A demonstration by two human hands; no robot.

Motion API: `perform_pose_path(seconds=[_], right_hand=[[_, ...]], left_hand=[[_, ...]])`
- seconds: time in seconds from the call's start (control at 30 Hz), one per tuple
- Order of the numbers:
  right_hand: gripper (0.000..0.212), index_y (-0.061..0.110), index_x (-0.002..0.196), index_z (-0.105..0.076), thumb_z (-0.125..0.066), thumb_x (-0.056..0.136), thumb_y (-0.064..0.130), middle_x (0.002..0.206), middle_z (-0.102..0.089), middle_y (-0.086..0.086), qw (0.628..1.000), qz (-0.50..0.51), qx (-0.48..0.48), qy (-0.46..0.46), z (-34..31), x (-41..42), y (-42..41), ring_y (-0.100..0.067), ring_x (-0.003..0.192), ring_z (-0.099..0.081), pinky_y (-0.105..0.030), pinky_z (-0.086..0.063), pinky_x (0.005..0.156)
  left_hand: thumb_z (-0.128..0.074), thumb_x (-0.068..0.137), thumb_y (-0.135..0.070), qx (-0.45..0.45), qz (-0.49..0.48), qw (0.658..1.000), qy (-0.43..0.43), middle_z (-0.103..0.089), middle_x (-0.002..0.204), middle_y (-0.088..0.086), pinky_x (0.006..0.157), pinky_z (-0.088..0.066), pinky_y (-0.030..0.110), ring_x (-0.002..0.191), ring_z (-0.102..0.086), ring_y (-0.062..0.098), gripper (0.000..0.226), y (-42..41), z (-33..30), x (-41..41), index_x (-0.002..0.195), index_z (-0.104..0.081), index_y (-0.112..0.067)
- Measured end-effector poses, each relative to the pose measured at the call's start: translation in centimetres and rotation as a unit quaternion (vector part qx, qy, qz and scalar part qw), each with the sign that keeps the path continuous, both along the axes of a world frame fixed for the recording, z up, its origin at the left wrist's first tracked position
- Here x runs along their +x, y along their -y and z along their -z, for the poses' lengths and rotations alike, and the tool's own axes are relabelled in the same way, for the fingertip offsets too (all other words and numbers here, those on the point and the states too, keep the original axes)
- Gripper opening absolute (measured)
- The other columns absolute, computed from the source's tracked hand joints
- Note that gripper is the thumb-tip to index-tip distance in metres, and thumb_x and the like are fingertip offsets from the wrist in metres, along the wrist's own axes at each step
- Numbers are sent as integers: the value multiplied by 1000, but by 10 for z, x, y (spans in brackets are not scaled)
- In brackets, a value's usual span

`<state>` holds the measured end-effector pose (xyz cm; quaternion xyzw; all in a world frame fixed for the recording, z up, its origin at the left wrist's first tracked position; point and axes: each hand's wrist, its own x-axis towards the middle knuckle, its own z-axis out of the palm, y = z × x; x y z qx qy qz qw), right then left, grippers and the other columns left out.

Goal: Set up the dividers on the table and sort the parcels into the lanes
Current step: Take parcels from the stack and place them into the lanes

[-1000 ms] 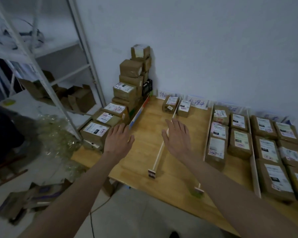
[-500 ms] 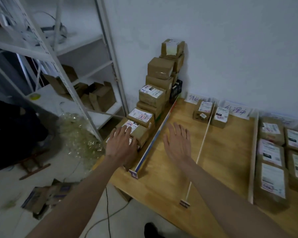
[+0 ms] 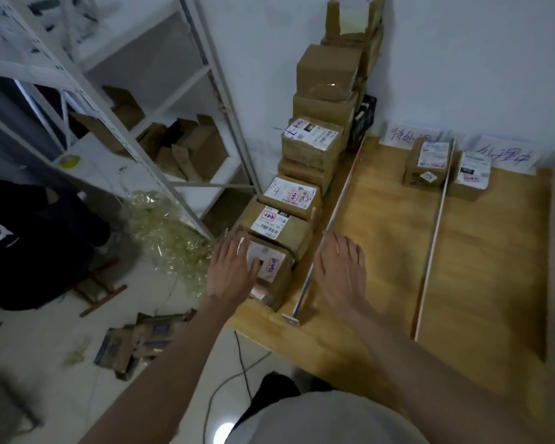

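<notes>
Evidently sorting: the left hand [image 3: 233, 272] lies flat-fingered on the nearest parcel [image 3: 271, 270] at the table's [image 3: 382, 251] left edge, right hand [image 3: 342, 267] spread empty; next, grip and lift.

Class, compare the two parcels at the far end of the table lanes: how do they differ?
The left parcel lies left of the thin divider, the right parcel right of it. The left one carries a small extra sticker on its near side; the right one's label shows a dark patch. Both are brown cardboard with white labels.
</notes>
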<state>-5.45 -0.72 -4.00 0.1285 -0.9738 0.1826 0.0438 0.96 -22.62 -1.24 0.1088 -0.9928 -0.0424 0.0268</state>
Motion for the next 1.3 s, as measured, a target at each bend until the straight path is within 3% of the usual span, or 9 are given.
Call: perform_pose_path(seconds=[0.27, 0.57, 0.67, 0.77, 0.87, 0.97, 1.07, 1.2, 1.3], right_hand=[[42, 15, 135, -46, -40, 101, 39, 136, -53, -6, 996, 67, -45, 45, 26, 29, 57, -24, 127, -48, -45, -36, 112], [35, 20, 130, -45, -32, 104, 41, 125, -63, -1, 971, 149, -113, 147, 23, 50, 120, -19, 117, -56, -39, -38, 108], [33, 23, 132, -42, -32, 105, 38, 122, -65, -1, 952, 193, -150, 183, 19, 50, 133, -20, 113, -59, -40, -40, 103], [34, 23, 134, -39, -41, 103, 37, 112, -67, -2, 937, 228, -186, 187, 16, 51, 138, -23, 102, -63, -37, -47, 84], [54, 29, 144, -29, -54, 96, 34, 104, -67, 6, 914, 235, -262, 199, 5, 56, 143, -17, 89, -67, -37, -57, 72], [68, 34, 148, -29, -63, 90, 33, 114, -63, 12, 894, 217, -302, 249, -4, 60, 144, -13, 97, -67, -36, -60, 79], [45, 28, 131, -53, -64, 89, 40, 114, -69, 4, 870, 223, -306, 316, -11, 67, 144, -18, 98, -68, -36, -58, 78], [26, 18, 109, -61, -69, 91, 35, 94, -71, 1, 820, 228, -398, 342, -35, 81, 142, -10, 71, -64, -22, -47, 52], [25, 14, 105, -61, -72, 90, 30, 93, -70, 5, 809, 218, -430, 336, -57, 84, 135, -10, 82, -67, -24, -56, 63]], left_hand=[[-36, 101, -44, 17, 42, 998, 33, -47, 142, 7, 118, -27, 44, 134, -43, 26, 51, 61, 34, -15, 142, -39, -14], [-39, 100, -50, 182, 32, 982, 51, -54, 134, 5, 95, -51, 48, 114, -59, 27, 50, 81, 48, -16, 142, -30, -26], [-38, 99, -53, 239, 29, 969, 48, -54, 132, 7, 81, -57, 47, 105, -64, 30, 50, 83, 54, -15, 140, -29, -25], [-36, 96, -59, 294, 31, 955, 35, -51, 133, 4, 76, -59, 49, 108, -63, 28, 55, 88, 57, -14, 141, -28, -27], [-40, 97, -56, 321, 59, 945, 10, -48, 134, 2, 79, -59, 48, 113, -59, 24, 56, 101, 52, -14, 146, -28, -33], [-45, 97, -54, 326, 98, 940, 10, -48, 132, 2, 87, -56, 46, 114, -54, 19, 55, 124, 40, -18, 147, -29, -40], [-41, 91, -65, 328, 154, 931, 36, -50, 127, -1, 94, -52, 48, 116, -52, 18, 58, 145, 25, -28, 145, -34, -45], [-39, 87, -68, 313, 222, 921, 63, -48, 123, -5, 94, -52, 48, 117, -49, 17, 62, 156, 4, -41, 145, -38, -46], [-42, 90, -64, 319, 264, 907, 72, -48, 124, -5, 91, -54, 48, 116, -51, 18, 59, 150, -15, -52, 146, -38, -46]])
